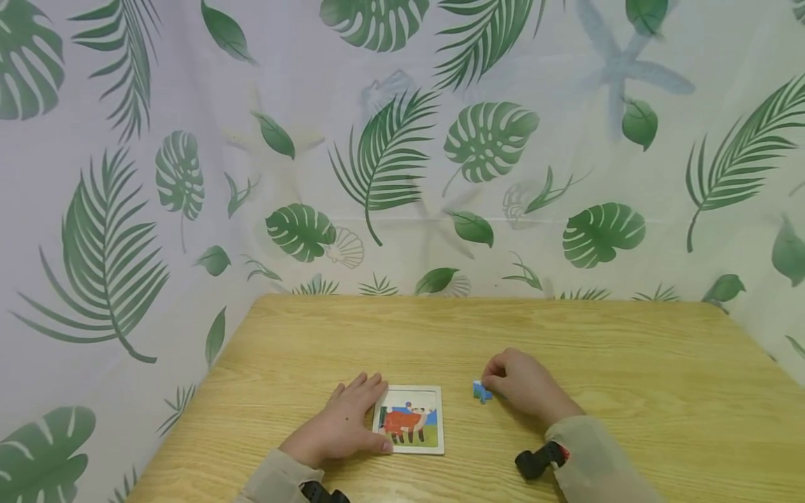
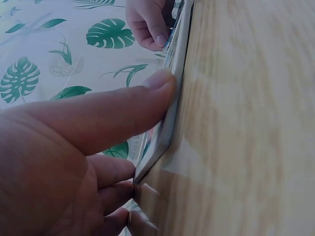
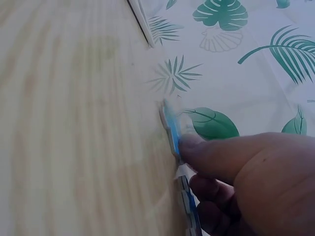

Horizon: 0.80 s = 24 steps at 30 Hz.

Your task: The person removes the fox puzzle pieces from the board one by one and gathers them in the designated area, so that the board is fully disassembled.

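Note:
A small square puzzle tray [image 1: 441,433] with a pale frame lies on the table. Pieces in it show a red-bodied animal on green and blue, and a pale strip runs across the top. My left hand [image 1: 346,425] rests at the tray's left side, fingers extended, with the thumb on the lower left part of the frame. To the tray's right, my right hand [image 1: 523,383] pinches a blue jigsaw piece [image 3: 172,129] close to the tabletop. Beneath the fingers in the right wrist view, a second blue-edged piece [image 3: 186,199] shows; the hand partly hides it.
The wooden table [image 1: 352,335] extends around both hands. A leaf-print cloth [image 1: 402,258] hangs behind its far edge and along the left side. Black straps with devices [image 1: 533,462] sit on both wrists.

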{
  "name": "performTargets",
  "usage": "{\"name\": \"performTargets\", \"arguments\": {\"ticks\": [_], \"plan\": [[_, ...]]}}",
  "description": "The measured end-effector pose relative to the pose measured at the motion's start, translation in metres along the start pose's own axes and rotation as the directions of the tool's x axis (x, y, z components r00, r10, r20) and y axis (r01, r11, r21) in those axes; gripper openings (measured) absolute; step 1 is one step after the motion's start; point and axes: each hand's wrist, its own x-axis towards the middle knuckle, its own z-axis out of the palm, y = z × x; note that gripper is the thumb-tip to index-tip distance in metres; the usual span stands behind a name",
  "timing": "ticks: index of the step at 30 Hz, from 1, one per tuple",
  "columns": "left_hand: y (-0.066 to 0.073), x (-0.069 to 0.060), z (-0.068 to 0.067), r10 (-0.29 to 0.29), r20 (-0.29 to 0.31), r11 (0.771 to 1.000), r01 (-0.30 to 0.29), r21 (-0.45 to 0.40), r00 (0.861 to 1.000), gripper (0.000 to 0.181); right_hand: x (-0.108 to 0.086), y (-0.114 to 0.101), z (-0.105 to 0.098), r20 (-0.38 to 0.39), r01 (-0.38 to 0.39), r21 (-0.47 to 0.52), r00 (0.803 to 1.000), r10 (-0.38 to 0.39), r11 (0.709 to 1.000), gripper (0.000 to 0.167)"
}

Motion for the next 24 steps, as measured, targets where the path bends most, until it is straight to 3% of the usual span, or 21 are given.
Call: {"name": "performTargets", "arguments": {"ticks": [13,24], "plan": [[0.0025,-0.0014,-0.0010,-0.002,0.004,1.000,0.002,-0.015,1.000,0.103,0.0002,0.0042,0.0062,-0.031,-0.002,-0.043,1.000,0.000,0.999,0.013],[0.0025,-0.0014,-0.0017,0.006,-0.001,1.000,-0.007,-0.012,1.000,0.103,-0.0022,0.0039,0.0050,-0.047,-0.009,-0.010,0.999,0.008,1.000,0.011]]}}
